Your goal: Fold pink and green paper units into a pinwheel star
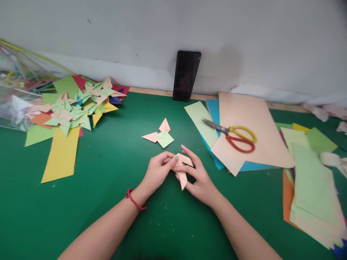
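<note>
Both hands meet over the middle of the green table around a folded peach paper piece (183, 177) with pointed ends. My left hand (160, 168) pinches its upper left part between thumb and fingers, and a red bracelet circles that wrist. On the right side of the same piece, my right hand (200, 177) has its fingers closed about it, with the index finger raised. Just beyond the hands lies a folded paper shape (164, 139) in peach and light green, with several points. Part of the held piece is hidden by the fingers.
Scissors (228, 130) with yellow and red handles rest on peach and blue sheets (249, 122). Cut paper strips (311, 184) are piled at the right. Folded paper stars (73, 108) are heaped at the left beside a clear plastic bag (16, 108). A phone (187, 75) leans against the wall.
</note>
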`<state>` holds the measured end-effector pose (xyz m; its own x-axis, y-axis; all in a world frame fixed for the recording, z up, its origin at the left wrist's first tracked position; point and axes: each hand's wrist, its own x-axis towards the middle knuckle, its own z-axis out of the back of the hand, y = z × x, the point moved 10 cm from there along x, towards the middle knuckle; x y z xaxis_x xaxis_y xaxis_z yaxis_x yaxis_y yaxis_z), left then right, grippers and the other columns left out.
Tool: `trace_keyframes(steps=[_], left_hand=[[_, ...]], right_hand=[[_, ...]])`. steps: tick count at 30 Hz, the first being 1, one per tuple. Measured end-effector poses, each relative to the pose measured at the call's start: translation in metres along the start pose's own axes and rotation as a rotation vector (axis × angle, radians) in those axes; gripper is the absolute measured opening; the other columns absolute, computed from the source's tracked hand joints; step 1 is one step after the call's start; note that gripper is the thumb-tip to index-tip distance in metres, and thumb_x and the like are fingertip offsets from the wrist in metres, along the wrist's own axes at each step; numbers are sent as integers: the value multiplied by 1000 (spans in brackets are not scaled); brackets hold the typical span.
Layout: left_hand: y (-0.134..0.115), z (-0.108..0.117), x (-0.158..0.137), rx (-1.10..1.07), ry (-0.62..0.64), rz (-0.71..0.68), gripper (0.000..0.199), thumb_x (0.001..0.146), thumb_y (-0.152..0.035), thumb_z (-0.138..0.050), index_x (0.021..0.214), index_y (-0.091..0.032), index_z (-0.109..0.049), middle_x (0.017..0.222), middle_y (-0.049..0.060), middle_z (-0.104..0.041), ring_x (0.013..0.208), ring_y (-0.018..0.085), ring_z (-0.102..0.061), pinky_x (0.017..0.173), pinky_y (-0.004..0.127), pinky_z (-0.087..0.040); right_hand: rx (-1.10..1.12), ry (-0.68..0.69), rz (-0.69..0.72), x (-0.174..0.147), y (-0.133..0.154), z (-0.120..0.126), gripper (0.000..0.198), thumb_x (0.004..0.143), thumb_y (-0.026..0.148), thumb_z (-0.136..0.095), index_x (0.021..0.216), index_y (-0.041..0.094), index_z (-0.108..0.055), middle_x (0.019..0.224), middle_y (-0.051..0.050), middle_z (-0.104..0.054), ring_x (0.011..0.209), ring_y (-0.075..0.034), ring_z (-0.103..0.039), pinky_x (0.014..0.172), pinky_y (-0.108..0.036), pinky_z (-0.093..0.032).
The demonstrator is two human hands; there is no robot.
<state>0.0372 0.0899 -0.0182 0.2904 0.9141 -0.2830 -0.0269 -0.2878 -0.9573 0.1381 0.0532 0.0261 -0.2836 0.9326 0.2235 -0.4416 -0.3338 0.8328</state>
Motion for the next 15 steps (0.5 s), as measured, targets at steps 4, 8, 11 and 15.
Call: trace_keyframes(steps=[4,8,11,15], left_hand=[[3,1,1,-50,-7,16,20,78,-34,-59,80,-15,-60,72,2,-67,65,14,-62,62,24,-48],[6,0,1,-63,-1,32,20,79,-35,-58,81,-15,-60,70,1,-66,61,13,-62,60,23,-47],[4,1,0,-21,-7,29,20,79,-35,-58,79,-15,-60,69,0,-66,61,13,-61,58,21,-45],[2,-4,-1,51,32,17,22,81,-36,-55,79,-14,-60,70,2,-67,65,14,-63,61,23,-47]], right_hand=[[20,-45,-28,0,-8,3,31,79,18,-60,105,34,-64,141,-3,-34,123,-26,-40,96,-47,-40],[75,-110,-66,-2,-17,7,26,79,17,-61,98,33,-67,134,-3,-43,118,-23,-45,92,-42,-45],[70,-147,-66,-3,-18,12,21,78,19,-62,92,32,-69,128,-3,-49,114,-23,-48,89,-41,-46],[33,-191,-56,-3,-16,18,16,79,19,-61,83,31,-70,119,-3,-56,108,-22,-51,84,-40,-47]])
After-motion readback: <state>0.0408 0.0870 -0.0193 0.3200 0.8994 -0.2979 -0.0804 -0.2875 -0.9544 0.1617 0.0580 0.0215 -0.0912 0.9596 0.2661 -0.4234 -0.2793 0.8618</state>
